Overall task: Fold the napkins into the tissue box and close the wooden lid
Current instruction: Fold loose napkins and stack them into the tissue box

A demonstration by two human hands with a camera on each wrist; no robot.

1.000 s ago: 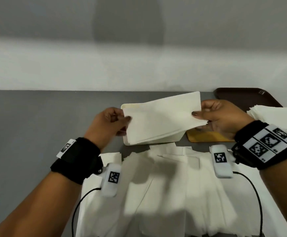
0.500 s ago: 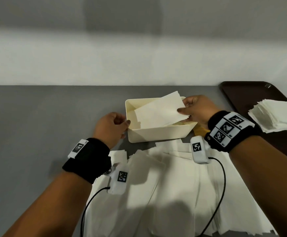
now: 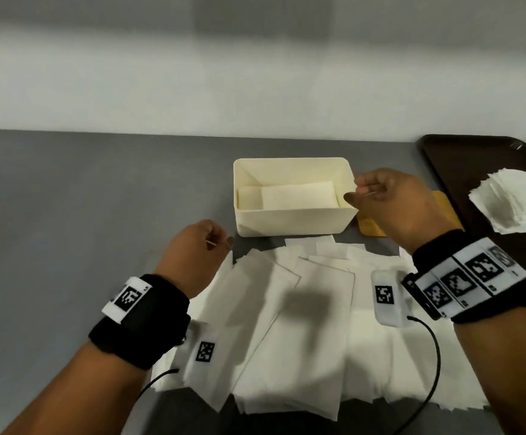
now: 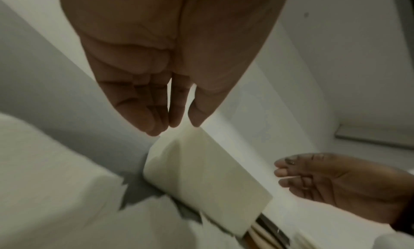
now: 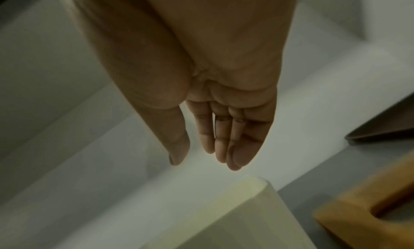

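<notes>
Fingers [image 5: 220, 143] of both your hands hang relaxed, holding nothing. Pinch one spread napkin [image 3: 312, 309] by its corners. Fold it squarely before lowering it into the tissue box [image 3: 290, 226].

The tissue box [image 3: 293, 222] looks like smooth matt cream plastic. Beside the empty right hand [image 3: 390, 202] lies a lid [image 3: 443, 202] of satin pale wood. Under both wrists spread thin matt paper napkins [image 3: 302, 324]; the tray [image 3: 475, 158] is dark, slightly glossy plastic.
</notes>
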